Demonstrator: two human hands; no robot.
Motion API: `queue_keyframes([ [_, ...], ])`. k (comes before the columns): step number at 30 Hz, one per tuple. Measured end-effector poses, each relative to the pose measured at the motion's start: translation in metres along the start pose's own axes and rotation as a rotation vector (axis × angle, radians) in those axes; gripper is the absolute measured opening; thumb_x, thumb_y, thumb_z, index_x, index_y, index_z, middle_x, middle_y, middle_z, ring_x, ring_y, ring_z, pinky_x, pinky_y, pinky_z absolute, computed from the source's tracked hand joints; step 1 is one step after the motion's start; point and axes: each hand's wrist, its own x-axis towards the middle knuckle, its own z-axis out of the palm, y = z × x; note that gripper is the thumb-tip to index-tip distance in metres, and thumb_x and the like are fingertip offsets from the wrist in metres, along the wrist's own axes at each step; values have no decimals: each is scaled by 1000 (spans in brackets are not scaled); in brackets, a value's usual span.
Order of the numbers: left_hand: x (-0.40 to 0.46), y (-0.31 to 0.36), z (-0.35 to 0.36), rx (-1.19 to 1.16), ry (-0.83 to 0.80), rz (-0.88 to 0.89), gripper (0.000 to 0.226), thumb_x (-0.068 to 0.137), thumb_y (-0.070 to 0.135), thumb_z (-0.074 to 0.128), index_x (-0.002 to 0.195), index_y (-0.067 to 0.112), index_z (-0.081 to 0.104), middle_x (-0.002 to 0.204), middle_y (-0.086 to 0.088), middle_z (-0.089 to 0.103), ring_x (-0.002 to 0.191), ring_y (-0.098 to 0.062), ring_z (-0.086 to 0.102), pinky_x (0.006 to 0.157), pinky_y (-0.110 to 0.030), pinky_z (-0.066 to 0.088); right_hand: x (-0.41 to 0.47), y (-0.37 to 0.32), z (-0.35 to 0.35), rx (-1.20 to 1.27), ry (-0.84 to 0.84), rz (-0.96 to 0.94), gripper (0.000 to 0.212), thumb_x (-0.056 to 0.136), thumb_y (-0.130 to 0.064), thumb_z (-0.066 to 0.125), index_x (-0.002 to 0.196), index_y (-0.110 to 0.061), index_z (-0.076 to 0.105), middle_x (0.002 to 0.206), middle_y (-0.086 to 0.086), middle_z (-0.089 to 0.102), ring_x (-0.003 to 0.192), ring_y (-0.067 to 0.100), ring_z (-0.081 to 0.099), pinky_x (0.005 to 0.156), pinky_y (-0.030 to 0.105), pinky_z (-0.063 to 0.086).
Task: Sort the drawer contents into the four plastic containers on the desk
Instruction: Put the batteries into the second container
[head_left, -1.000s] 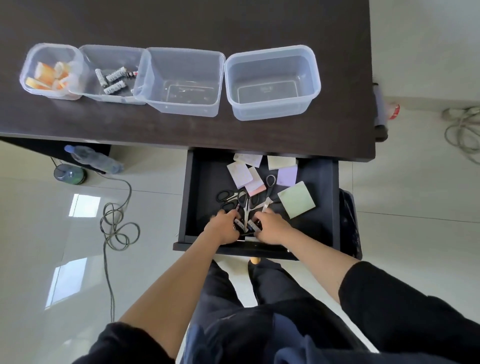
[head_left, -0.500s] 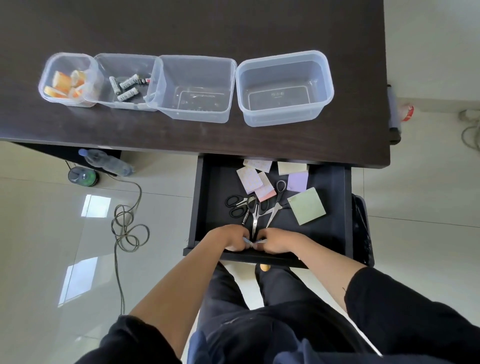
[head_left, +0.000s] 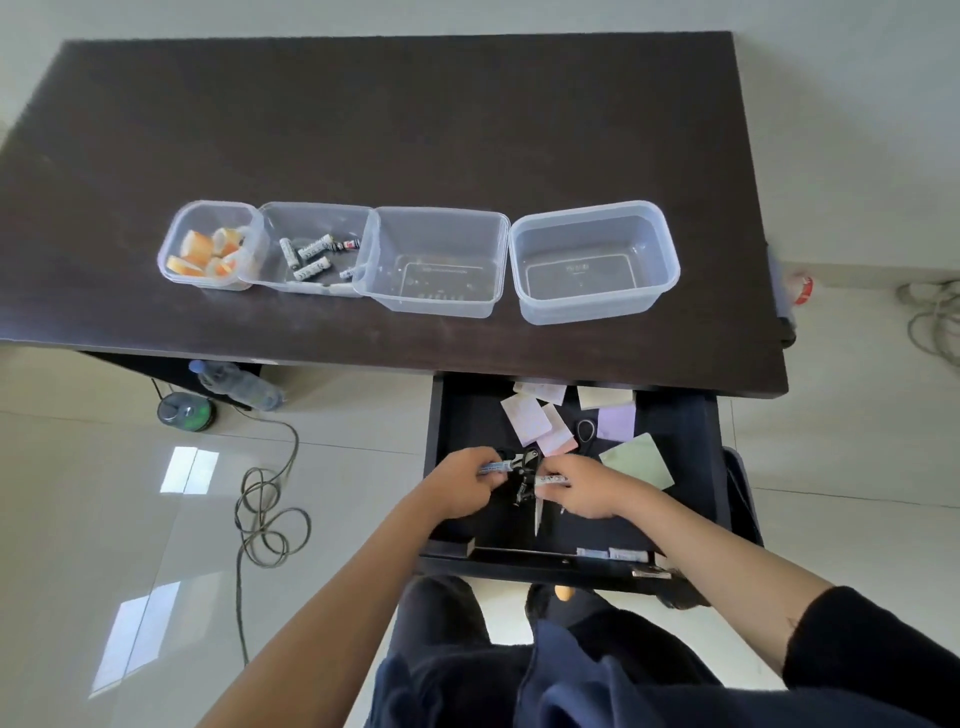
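Drawer (head_left: 441, 415) open, left hand (head_left: 460, 486) and right hand (head_left: 584, 491) now raised, each pinching a battery (head_left: 493, 468).

Print on batteries (head_left: 311, 254) too blurred; nothing legible.

Glossy pale tiled floor (head_left: 104, 493) mirrors window light beneath a dark wooden desk (head_left: 415, 119)

Four clear containers (head_left: 439, 260) line the desk (head_left: 415, 130); notes (head_left: 638, 460) and scissors (head_left: 527, 475) fill the open drawer (head_left: 680, 467).
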Motion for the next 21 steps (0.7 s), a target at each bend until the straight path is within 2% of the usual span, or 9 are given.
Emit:
queue_keyframes([
  [2,-2,2,-26,-6,64,39,14,96,23,52,102,13,60,83,-1,57,74,-16,52,63,-24,40,5,-23,-13,1,63,-29,11,93,-35,52,83,-33,52,96,2,57,85,20,60,77,36,49],
  [5,-4,3,-71,0,142,81,16,96,27,51,98,13,59,77,0,56,70,-15,52,61,-25,40,10,-65,-33,1,135,-77,13,93,-37,53,80,-38,50,91,-6,59,86,16,62,78,33,50],
  [7,-8,0,-102,-16,173,110,12,96,26,51,92,16,56,72,3,53,66,-13,50,59,-26,39,13,-95,-42,25,185,-105,12,93,-34,54,81,-35,52,83,-10,58,78,12,60,72,27,48],
  [9,-11,-3,-133,-41,216,155,12,95,23,53,88,14,56,70,4,53,65,-15,49,63,-28,40,19,-123,-50,43,244,-136,11,93,-32,55,83,-30,55,79,-9,58,74,13,57,69,28,45],
  [12,-17,-11,-181,-93,302,213,14,94,19,55,90,7,59,70,1,54,66,-18,49,66,-30,42,28,-169,-61,83,339,-197,10,94,-31,55,89,-23,58,88,-1,62,82,19,59,75,32,47],
  [14,-21,-16,-214,-138,346,243,16,94,20,54,93,6,60,70,-1,54,64,-17,48,64,-31,42,36,-203,-66,111,384,-226,11,95,-30,54,92,-21,58,90,2,63,79,17,57,73,30,45],
  [17,-21,-28,-261,-191,439,265,16,94,22,53,87,8,58,67,0,51,63,-17,46,63,-31,41,54,-249,-72,108,485,-273,13,95,-30,54,87,-20,57,81,-1,59,72,15,53,67,30,42],
  [21,-8,-44,-311,-173,553,261,20,95,26,53,91,7,58,70,-3,55,62,-15,49,64,-32,44,95,-297,-81,86,565,-248,19,94,-32,54,77,-27,50,71,-4,54,67,17,51,63,33,39],
])
